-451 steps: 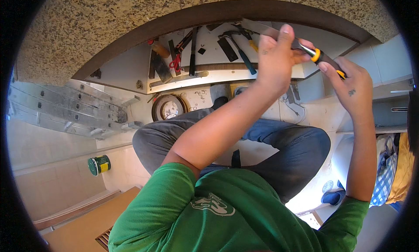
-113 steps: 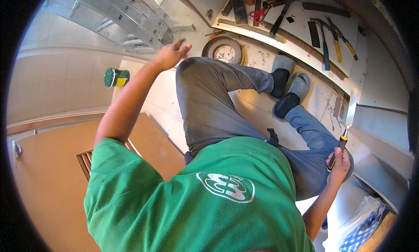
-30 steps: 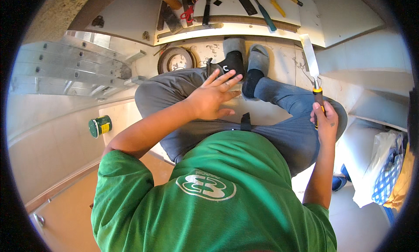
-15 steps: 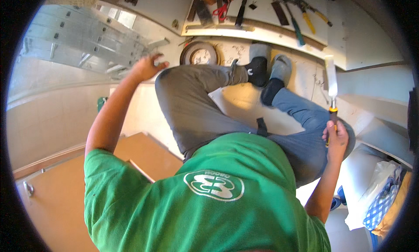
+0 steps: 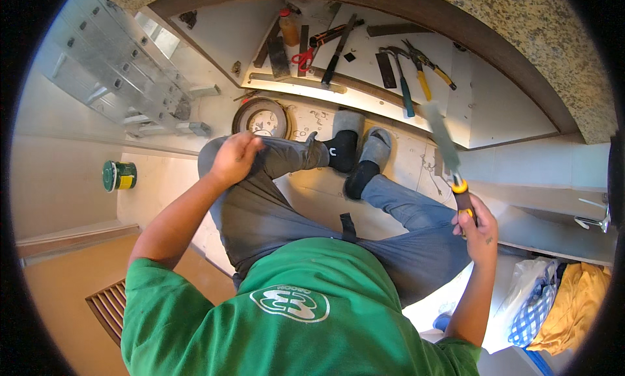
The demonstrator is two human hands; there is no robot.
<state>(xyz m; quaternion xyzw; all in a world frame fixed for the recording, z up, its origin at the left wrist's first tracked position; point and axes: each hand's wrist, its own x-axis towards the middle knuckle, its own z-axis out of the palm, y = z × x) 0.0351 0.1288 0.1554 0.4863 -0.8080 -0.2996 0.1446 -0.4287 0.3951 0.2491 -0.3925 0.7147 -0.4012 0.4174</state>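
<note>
My right hand (image 5: 478, 223), at the right over my thigh, is closed around the dark and yellow handle of a wood chisel (image 5: 445, 145). The wide metal blade points up and away toward the cabinet, slightly blurred and touching nothing. At the left, my left hand (image 5: 236, 160) is above my bent knee (image 5: 211, 156), its fingers curled together with nothing visible in them. Whether it touches the trouser cloth, I cannot tell.
An open low cabinet (image 5: 449, 125) ahead holds a hammer (image 5: 405, 89), pliers (image 5: 437, 71), red scissors (image 5: 303, 58) and an orange bottle (image 5: 288, 27). A tape-like roll (image 5: 237, 119) lies by my feet. A ladder (image 5: 124, 57) and green bucket (image 5: 119, 176) stand left; cloths (image 5: 573, 304) lie right.
My view has shifted, showing more of the countertop. The chisel has tilted, its blade now leaning left. My left hand has come down to the knee, and its spread fingers have curled.
</note>
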